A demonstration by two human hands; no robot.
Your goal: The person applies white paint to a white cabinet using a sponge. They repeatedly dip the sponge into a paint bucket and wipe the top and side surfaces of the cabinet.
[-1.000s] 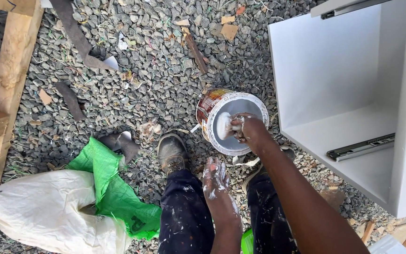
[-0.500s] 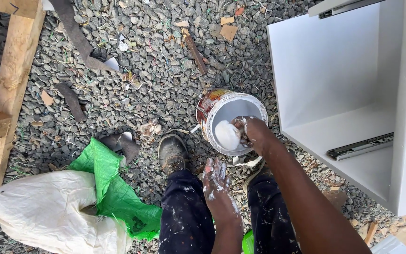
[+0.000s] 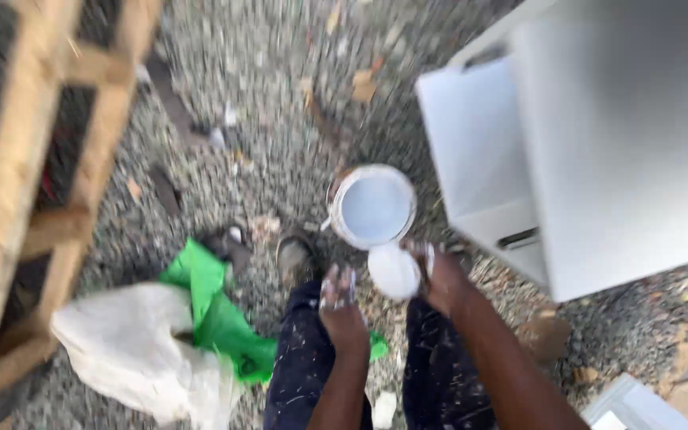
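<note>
Lifted clear of the round white-paint tin (image 3: pixel 373 205), the right hand (image 3: pixel 442 279) now grips a paint-soaked white pad (image 3: pixel 394 271) just above the knees, fingers curled around it. Paint-flecked, the left hand (image 3: pixel 339 301) hangs half-open and empty nearby. Beside the tin stands a white cabinet carcass (image 3: pixel 591 151) on gravel; loading looks done, applying remains.

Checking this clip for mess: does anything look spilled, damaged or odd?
Both hands are smeared with white paint: the left hand is empty, the right hand holds a round white paint-soaked pad near the open paint can. No spill shows on the gravel; the picture is blurred.
</note>
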